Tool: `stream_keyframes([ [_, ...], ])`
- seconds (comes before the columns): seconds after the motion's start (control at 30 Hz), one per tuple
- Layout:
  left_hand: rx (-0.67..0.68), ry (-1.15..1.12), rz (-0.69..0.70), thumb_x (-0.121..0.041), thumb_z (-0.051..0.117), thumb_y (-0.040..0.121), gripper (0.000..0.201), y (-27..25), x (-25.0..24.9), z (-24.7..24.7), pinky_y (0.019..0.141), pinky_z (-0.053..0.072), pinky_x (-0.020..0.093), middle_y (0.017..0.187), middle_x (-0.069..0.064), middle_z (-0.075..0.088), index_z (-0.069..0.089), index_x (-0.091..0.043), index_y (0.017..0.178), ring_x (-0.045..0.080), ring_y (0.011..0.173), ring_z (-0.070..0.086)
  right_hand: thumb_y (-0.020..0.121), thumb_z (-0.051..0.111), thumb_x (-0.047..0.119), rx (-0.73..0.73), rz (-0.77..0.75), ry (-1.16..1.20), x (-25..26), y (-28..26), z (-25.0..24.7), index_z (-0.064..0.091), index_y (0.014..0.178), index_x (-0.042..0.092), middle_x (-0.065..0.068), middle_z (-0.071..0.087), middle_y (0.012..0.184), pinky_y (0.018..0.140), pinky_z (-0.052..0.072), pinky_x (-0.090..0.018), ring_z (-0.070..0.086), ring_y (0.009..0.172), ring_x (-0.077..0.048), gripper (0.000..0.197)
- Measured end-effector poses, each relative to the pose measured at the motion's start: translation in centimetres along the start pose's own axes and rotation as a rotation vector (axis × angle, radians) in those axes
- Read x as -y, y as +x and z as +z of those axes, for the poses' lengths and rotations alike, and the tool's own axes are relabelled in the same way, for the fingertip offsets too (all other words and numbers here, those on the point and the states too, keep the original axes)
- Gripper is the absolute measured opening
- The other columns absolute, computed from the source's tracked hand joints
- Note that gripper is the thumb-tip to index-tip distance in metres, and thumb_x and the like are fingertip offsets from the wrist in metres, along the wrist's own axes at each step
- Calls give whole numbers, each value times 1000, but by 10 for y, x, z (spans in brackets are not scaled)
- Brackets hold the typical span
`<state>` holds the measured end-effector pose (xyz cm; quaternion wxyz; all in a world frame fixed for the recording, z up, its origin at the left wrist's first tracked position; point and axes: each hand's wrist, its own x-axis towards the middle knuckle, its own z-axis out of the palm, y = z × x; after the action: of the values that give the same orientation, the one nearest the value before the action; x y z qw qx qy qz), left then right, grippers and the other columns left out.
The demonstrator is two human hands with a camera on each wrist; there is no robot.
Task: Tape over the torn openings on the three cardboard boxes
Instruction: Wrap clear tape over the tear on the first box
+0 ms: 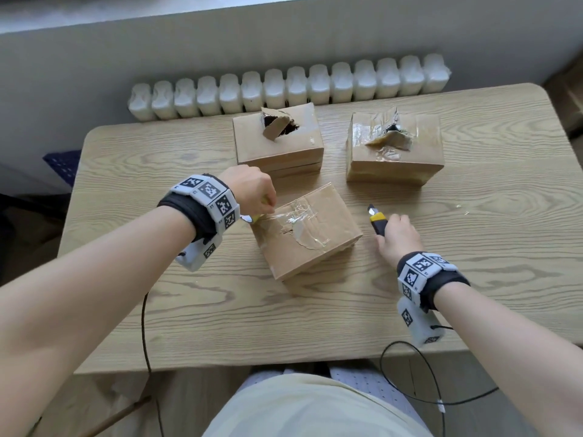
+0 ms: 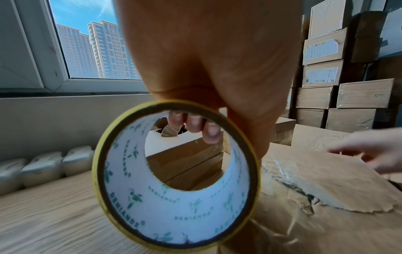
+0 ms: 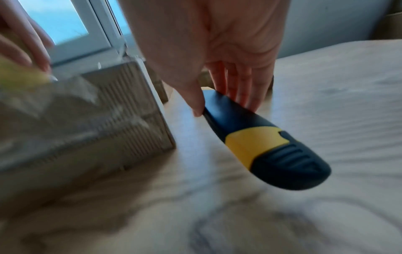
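Three cardboard boxes stand on the wooden table (image 1: 473, 247). The near box (image 1: 328, 234) has clear tape stretched over its tear. The far left box (image 1: 284, 146) shows an open torn hole, and the far right box (image 1: 419, 152) a torn hole with crumpled tape around it. My left hand (image 1: 265, 206) grips a yellow-edged tape roll (image 2: 176, 173) at the near box's upper left edge, fingers (image 2: 193, 123) hooked through its core. Right of that box, my right hand (image 1: 388, 225) pinches a yellow-and-black utility knife (image 1: 377, 220) (image 3: 261, 146), low over the table, blade tip pointing away.
A row of white plastic jugs (image 1: 284, 86) lines the table's back edge under a window sill. Stacked cardboard cartons (image 2: 348, 94) fill the room's right side. Black cables (image 1: 145, 326) hang over the table's front edge near my lap.
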<state>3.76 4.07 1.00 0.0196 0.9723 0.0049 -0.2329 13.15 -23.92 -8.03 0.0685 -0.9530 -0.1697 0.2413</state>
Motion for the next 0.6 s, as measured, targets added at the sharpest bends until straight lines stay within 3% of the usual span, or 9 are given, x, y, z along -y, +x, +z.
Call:
stream_keyframes([
  [0.1,-51,66,16,-33,58,83,18,-2,-2,3,57,28,22,81,-4,68,73,-24,84,21,84,61,92,58,26,-54,-45,118,12,-4,-30,47,118,1,-18,48,118,91,41,-40,51,108,-36,38],
  [0.23,-93,125,36,-29,55,85,19,-2,-3,6,68,28,26,80,-5,64,73,-23,82,21,83,56,89,62,27,-39,-155,433,36,-12,-56,57,114,9,-7,60,108,91,46,-38,57,100,-23,31],
  [0.3,-106,127,45,-28,55,84,20,-1,-2,9,69,29,26,80,-5,64,73,-23,81,21,83,55,89,63,17,139,-185,740,53,-22,-57,59,107,9,-7,63,104,85,53,-36,63,92,-19,20],
  [0.4,-126,128,44,-28,53,85,20,-2,-1,10,72,29,27,82,-5,64,73,-24,82,21,87,53,89,60,3,512,-76,1134,81,-39,-51,58,103,0,-16,64,92,68,58,-28,66,72,-20,15],
  [0.5,-136,131,33,-29,52,85,22,-3,-1,12,77,30,28,85,-5,63,73,-25,84,20,90,52,89,60,5,732,12,1207,103,-51,-36,57,111,-8,-17,65,88,64,58,-29,67,67,-21,26],
  [0.6,-141,120,28,-29,51,86,23,-4,-1,12,78,30,29,85,-5,63,73,-24,84,20,91,51,90,59,7,842,33,1246,120,-57,-21,58,107,-7,-18,66,87,67,59,-30,69,66,-20,21],
])
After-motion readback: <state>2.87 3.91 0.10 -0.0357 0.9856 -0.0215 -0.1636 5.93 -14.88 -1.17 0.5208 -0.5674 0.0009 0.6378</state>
